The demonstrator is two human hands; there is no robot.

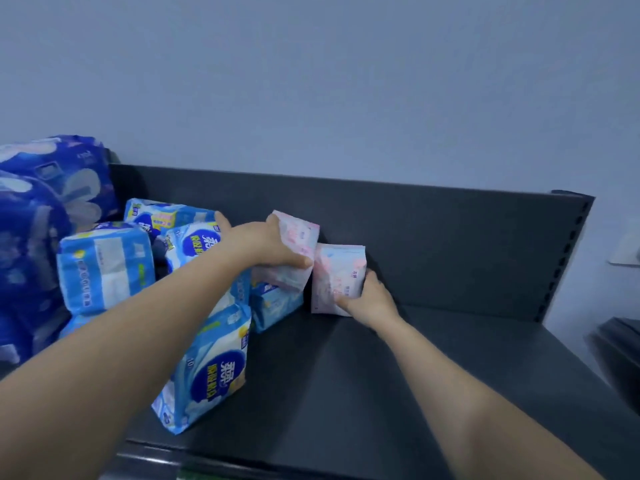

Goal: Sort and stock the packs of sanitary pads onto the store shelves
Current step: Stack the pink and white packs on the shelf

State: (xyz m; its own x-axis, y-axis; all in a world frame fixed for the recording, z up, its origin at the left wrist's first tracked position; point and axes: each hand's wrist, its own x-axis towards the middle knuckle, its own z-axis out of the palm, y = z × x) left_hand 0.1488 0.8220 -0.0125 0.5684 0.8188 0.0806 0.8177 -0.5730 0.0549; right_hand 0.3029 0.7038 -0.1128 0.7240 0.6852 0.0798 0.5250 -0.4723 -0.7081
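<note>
My left hand (268, 245) grips a pale pink pack of pads (298, 237), tilted and raised above a light blue pack (275, 308) near the shelf's back panel. My right hand (369, 301) holds a second pink pack (337, 271), which stands upright on the dark grey shelf (381, 393) against the back panel, just right of the first. Several light blue packs (104, 268) stand and lean to the left, one near the front edge (211, 375).
Large dark blue packs (45, 209) are piled at the far left. The shelf's back panel (450, 237) ends in a perforated upright (568, 254) at the right. A bare stretch of shelf lies right of the pink packs. Another dark shelf edge (620, 344) shows at far right.
</note>
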